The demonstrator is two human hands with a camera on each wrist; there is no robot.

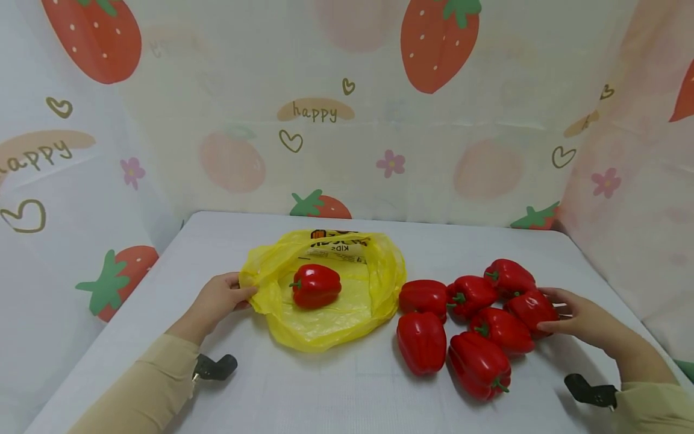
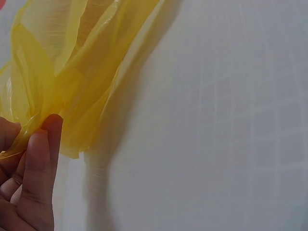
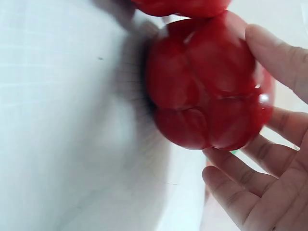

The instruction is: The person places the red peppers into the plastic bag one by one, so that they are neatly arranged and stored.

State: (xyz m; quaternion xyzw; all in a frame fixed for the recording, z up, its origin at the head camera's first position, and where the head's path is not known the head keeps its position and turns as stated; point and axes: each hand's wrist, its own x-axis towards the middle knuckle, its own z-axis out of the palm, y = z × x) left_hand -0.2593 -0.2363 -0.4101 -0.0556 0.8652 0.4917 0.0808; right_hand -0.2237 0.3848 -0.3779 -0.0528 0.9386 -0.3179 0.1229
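Note:
A yellow plastic bag (image 1: 331, 328) lies spread on the table with its mouth open, and one red bell pepper (image 1: 316, 286) rests inside it. My left hand (image 1: 221, 298) pinches the bag's left rim; the left wrist view shows gathered yellow film (image 2: 48, 91) between thumb and fingers. At the right, my right hand (image 1: 577, 316) reaches around a red bell pepper (image 1: 532, 310) at the edge of a group. In the right wrist view, the thumb touches one side of this pepper (image 3: 207, 82), while fairly straight fingers (image 3: 240, 175) extend along the other side.
Several more red bell peppers (image 1: 477, 364) lie close together to the right of the bag, one touching or nearly touching its rim. The white table (image 1: 325, 398) ends at a strawberry-printed curtain (image 1: 325, 163). Black devices (image 1: 217, 367) are strapped at both wrists.

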